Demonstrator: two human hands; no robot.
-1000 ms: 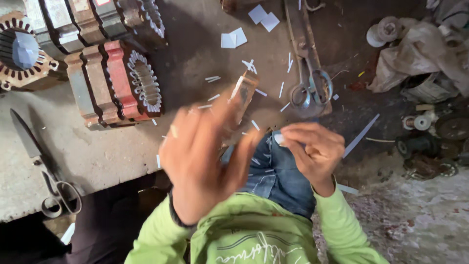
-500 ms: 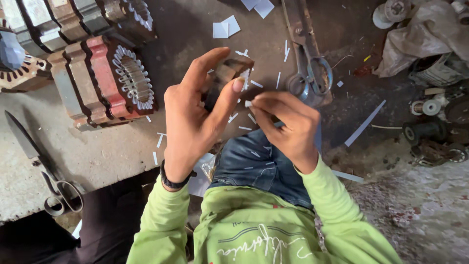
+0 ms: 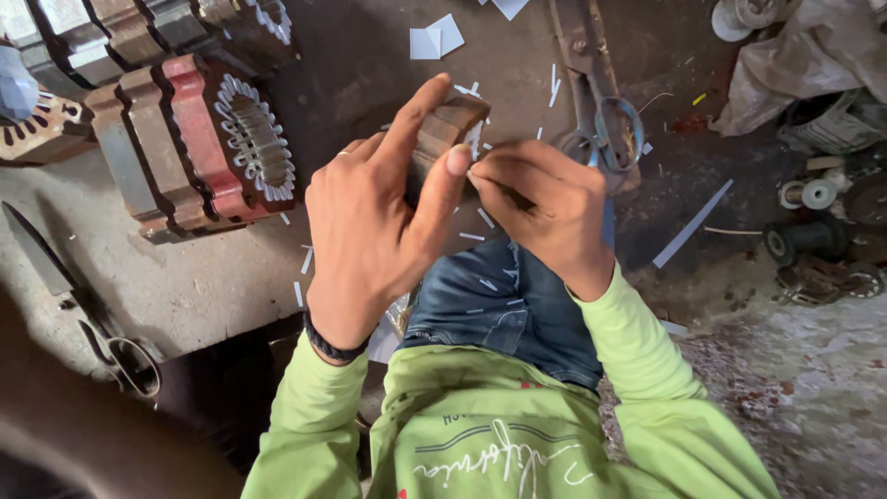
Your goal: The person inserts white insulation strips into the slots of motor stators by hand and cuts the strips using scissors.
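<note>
left hand (image 3: 370,236) clenched round a small slotted metal core (image 3: 450,129) held over the lap; right hand (image 3: 545,208) pinches a white paper strip (image 3: 476,148) at its slot (edge looks sharp). likely risk: strip buckling or tearing if pushed askew.

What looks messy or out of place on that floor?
Thin white paper strips lie scattered over the dark floor and on the jeans. Large scissors lie loose among them, beyond the right hand.

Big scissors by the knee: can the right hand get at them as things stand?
Probably yes. The scissors lie just beyond the right hand with nothing between, but its fingers are busy at the small stator.
</note>
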